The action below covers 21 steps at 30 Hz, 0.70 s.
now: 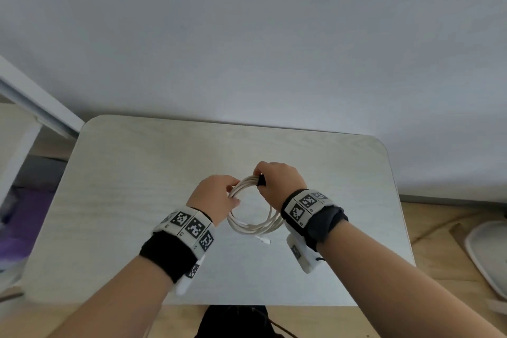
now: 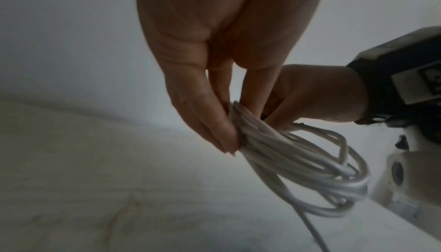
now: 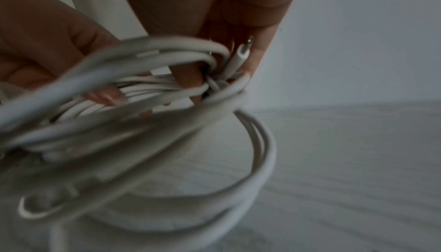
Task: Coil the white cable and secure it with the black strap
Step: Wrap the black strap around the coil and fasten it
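The white cable point(image 1: 253, 211) hangs as a round coil above the middle of the counter point(image 1: 131, 178), held up between both hands. The left hand point(image 1: 216, 197) pinches the coil's left side, fingers point(image 2: 214, 124) curled on the strands. The right hand point(image 1: 277, 178) grips the coil's top, where the black strap point(image 1: 262, 180) wraps the bundle. A connector end point(image 1: 264, 240) dangles below the coil.

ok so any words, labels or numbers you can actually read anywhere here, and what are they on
No readable words, brands or numbers in any view.
Left wristband: black-and-white square marker patterns, no letters; tiny marks under them, too small to read.
Right wristband: the same marker squares; small marks beside them, too small to read.
White cable and black strap: no print visible.
Wrist views: too blurred and dark to show any text.
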### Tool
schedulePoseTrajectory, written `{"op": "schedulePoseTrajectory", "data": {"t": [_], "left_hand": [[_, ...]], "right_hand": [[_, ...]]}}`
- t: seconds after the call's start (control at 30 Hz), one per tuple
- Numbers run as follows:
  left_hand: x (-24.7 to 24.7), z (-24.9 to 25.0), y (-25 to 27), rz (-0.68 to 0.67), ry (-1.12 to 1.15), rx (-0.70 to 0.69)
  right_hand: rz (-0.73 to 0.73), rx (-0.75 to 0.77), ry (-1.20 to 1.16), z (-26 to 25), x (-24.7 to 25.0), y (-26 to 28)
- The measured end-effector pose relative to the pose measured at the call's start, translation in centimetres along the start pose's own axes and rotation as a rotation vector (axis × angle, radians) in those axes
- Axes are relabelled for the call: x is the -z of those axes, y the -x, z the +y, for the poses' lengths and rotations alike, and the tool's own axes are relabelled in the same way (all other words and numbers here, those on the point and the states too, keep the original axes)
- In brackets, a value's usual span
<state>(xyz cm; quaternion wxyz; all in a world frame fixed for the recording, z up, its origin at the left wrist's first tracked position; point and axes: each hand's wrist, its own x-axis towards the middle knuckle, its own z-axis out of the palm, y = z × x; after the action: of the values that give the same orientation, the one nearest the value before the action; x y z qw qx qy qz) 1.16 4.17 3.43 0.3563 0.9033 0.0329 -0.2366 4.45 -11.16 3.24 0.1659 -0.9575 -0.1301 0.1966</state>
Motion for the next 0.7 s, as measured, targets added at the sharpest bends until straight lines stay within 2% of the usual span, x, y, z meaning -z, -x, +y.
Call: {"op": "schedulePoseTrajectory", "data": {"t": [0.2, 0.4, 0.5, 0.7], "left_hand": [[-2.0, -2.2, -1.7, -0.043, -0.072, 0.042], [-3.2, -3.6, -2.7, -0.007, -0.072, 0.067], [-3.8, -4.5, -3.1, 0.008, -0.072, 0.118], [-4.4, -4.9, -3.4, 0.051, -0.147, 0.125]], "right_hand": [[-0.110, -0.037, -0.004, 0.6, -3.2, -1.5], [-0.149, -0.047, -0.001, 1.0, -4.8, -2.4], [-0.143, -0.035, 0.000, 1.0, -5.4, -2.7], [-0.076, -0.002, -0.002, 1.1, -6.6, -3.1]]}}
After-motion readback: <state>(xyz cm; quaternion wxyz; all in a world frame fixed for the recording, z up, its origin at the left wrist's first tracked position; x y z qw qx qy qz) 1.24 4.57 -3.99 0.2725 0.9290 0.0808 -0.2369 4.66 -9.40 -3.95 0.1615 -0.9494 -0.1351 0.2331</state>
